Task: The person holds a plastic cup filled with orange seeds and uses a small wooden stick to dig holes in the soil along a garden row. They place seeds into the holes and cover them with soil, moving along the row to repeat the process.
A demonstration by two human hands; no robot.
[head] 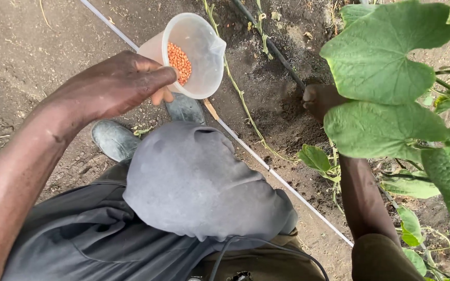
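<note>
Crouching low, the person fills the near view with a grey-clad knee, the landmark here. Up and to the left of that knee, the left hand has its fingers wrapped around a translucent white plastic jug, tipped on its side so the small orange granules inside pool at the lower wall, probably within easy reach. Beyond the knee to the right, the right hand presses into the dark soil beside a black drip hose; broad green leaves cover it, so I cannot tell how its fingers are set. A white string runs diagonally past the knee.
</note>
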